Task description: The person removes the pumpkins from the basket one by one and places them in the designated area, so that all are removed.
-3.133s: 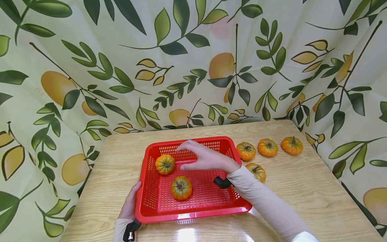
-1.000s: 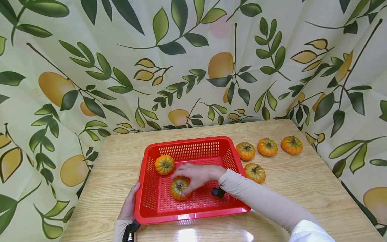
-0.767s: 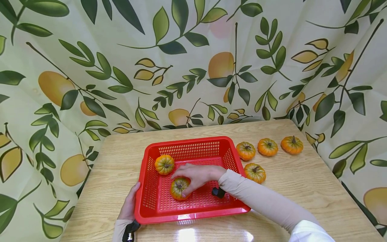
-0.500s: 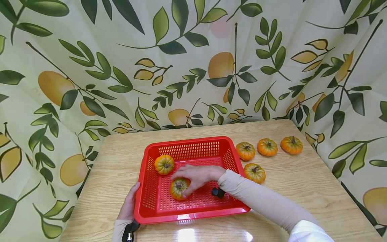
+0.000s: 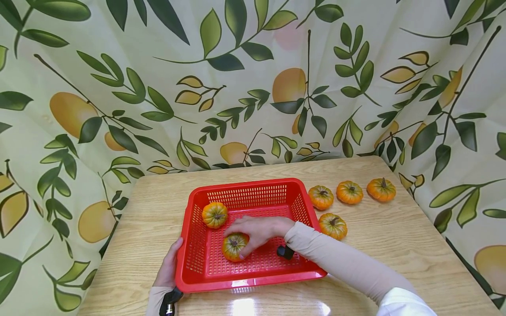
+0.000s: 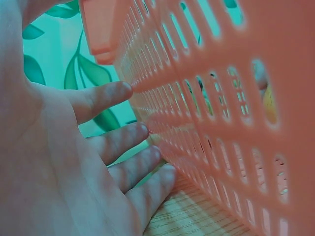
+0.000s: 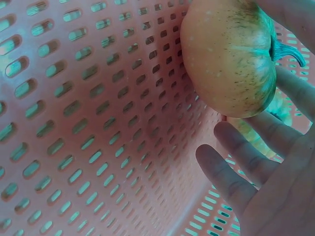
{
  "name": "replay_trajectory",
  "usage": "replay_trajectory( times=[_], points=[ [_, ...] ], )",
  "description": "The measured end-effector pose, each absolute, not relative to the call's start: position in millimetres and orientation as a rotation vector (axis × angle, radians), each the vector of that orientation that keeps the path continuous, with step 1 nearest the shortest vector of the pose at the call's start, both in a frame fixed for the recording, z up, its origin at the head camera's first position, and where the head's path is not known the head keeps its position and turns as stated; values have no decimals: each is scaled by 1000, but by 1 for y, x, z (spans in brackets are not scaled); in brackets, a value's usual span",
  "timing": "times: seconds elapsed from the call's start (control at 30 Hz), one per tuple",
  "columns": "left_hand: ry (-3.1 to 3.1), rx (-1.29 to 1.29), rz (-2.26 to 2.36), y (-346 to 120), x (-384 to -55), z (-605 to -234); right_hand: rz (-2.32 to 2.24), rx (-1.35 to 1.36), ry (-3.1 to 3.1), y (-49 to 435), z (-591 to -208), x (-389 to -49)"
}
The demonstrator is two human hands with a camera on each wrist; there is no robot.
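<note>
My right hand reaches into a red plastic basket. Its thumb and fingers grip a small orange-green pumpkin on the basket floor. In the right wrist view this pumpkin, with its curved stem, lies between the thumb and the fingers; the other two fingers stand apart from it. A second pumpkin sits in the basket's back left corner. At the basket's left side is my left hand. The left wrist view shows its fingers extended, fingertips against the slotted wall.
Several more pumpkins, among them a near one and a far right one, lie on the wooden table right of the basket. My right forearm crosses the basket's right rim. A leaf-patterned curtain hangs behind the table.
About three seconds ago my right hand hovered over the basket. It has since come down onto the nearer pumpkin inside and stayed there over the last second. The left hand keeps its place.
</note>
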State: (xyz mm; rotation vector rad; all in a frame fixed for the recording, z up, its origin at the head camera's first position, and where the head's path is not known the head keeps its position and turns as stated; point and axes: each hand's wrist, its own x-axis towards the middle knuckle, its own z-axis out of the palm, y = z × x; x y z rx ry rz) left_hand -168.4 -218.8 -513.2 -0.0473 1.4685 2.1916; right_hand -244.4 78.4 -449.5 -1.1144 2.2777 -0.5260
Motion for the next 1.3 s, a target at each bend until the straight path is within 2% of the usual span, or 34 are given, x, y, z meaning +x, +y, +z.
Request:
replay_trajectory(
  times=[1.3],
  points=[
    [1461,-75,2175,-219,-170,-513,-553,-1113,2236,76,-454,-243]
  ],
)
